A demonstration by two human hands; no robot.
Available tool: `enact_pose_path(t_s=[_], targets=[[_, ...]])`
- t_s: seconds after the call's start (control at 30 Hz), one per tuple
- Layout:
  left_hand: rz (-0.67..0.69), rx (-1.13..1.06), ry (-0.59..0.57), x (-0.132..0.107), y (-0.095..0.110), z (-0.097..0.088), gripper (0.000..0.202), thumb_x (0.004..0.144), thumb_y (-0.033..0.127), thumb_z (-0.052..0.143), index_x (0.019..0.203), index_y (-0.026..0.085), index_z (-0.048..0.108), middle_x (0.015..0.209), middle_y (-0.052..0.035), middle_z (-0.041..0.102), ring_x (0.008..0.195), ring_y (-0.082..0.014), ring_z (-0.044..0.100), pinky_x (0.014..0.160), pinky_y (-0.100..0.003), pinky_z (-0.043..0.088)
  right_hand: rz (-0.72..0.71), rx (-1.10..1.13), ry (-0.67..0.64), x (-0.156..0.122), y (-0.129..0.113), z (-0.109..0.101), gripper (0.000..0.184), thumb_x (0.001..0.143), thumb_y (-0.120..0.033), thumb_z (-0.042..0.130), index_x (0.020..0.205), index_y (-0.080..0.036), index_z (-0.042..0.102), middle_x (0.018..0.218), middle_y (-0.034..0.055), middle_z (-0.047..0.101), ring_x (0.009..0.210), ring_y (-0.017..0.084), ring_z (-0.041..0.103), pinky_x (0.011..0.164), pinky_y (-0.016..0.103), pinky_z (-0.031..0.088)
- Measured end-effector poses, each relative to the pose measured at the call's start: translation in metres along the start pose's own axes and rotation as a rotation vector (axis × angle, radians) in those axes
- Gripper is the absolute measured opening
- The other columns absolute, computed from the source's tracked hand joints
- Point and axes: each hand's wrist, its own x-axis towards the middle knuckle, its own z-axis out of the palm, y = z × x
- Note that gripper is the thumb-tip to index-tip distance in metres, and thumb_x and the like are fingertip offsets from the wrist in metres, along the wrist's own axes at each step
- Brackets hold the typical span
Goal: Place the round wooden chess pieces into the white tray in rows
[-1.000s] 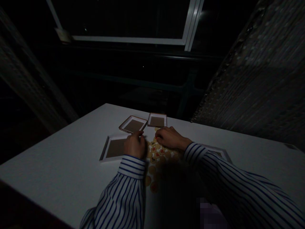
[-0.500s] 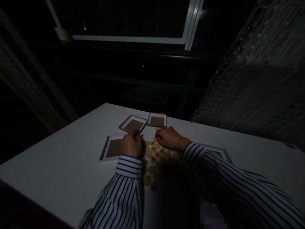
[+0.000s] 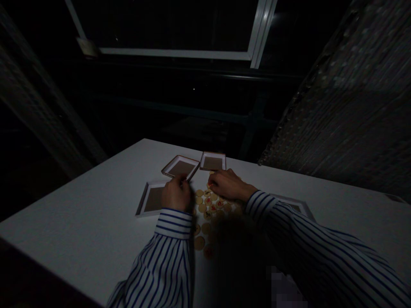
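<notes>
Round wooden Chinese chess pieces (image 3: 208,215) lie loosely spread on the white table, some showing red or black characters, others plain. My right hand (image 3: 229,185) reaches over the far part of the spread, its fingertips pinched on a chess piece with a red mark (image 3: 210,185). To the left, my left hand (image 3: 176,194) is curled closed above the edge of an open shallow box (image 3: 141,201). Whatever lies in its fingers is hidden. Shadow darkens the pieces nearest to me.
Two more open shallow boxes, one at far left (image 3: 165,170) and one at the back (image 3: 213,152), stand beyond my hands. Another box (image 3: 305,207) is partly hidden behind my right sleeve. Beaded curtains (image 3: 346,94) hang on the right. A window frame (image 3: 176,53) is beyond the table (image 3: 80,214).
The view has shifted slightly. Both hands stay nearly in place; the red mark on the piece at my right fingertips now shows more clearly.
</notes>
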Motion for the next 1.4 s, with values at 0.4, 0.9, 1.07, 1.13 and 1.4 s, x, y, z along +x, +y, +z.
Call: enact_pose_path(t_s=[0.4, 0.9, 1.07, 1.13, 1.4], targets=[[0.004, 0.045, -0.016, 0.002, -0.003, 0.000, 0.034, 0.080, 0.025, 0.042, 0.103, 0.019, 0.065, 0.096, -0.0116, 0.070, 0.087, -0.0265, 0.064, 0.073, -0.035, 0.047, -0.019, 0.028, 0.038, 0.018, -0.008, 0.008, 0.026, 0.086, -0.032, 0.043, 0.097, -0.021, 0.063, 0.100, 0.0069, 0.066, 0.096, 0.022, 0.057, 0.076, 0.032, 0.035], [-0.034, 0.106, -0.033, 0.002, -0.001, -0.003, 0.034, 0.080, 0.024, 0.042, 0.107, 0.020, 0.064, 0.098, -0.0109, 0.069, 0.087, -0.0248, 0.064, 0.073, -0.033, 0.047, -0.012, 0.004, -0.024, 0.021, -0.014, 0.007, 0.027, 0.084, -0.027, 0.045, 0.099, -0.021, 0.066, 0.101, 0.0078, 0.067, 0.099, 0.022, 0.057, 0.081, 0.032, 0.037], [-0.033, 0.098, -0.041, 0.002, -0.002, -0.003, 0.035, 0.080, 0.024, 0.042, 0.108, 0.020, 0.063, 0.100, -0.0115, 0.068, 0.091, -0.0267, 0.063, 0.075, -0.035, 0.047, -0.042, -0.002, -0.025, 0.021, -0.012, 0.008, 0.027, 0.084, -0.027, 0.043, 0.096, -0.022, 0.067, 0.099, 0.0071, 0.068, 0.096, 0.023, 0.059, 0.079, 0.032, 0.038], [-0.035, 0.079, -0.039, 0.001, -0.001, -0.004, 0.035, 0.080, 0.024, 0.043, 0.108, 0.019, 0.063, 0.100, -0.0121, 0.068, 0.091, -0.0270, 0.063, 0.076, -0.036, 0.047, -0.050, 0.003, -0.014, 0.020, -0.010, 0.007, 0.028, 0.085, -0.029, 0.042, 0.097, -0.023, 0.066, 0.100, 0.0070, 0.068, 0.097, 0.024, 0.058, 0.079, 0.033, 0.038], [-0.015, -0.244, 0.028, 0.004, -0.005, -0.007, 0.031, 0.078, 0.025, 0.048, 0.101, 0.016, 0.065, 0.097, -0.0097, 0.069, 0.089, -0.0218, 0.064, 0.079, -0.032, 0.048, 0.000, 0.058, 0.050, 0.000, 0.009, -0.010, 0.030, 0.086, -0.026, 0.040, 0.104, -0.023, 0.063, 0.109, 0.0066, 0.065, 0.101, 0.024, 0.056, 0.081, 0.035, 0.036]])
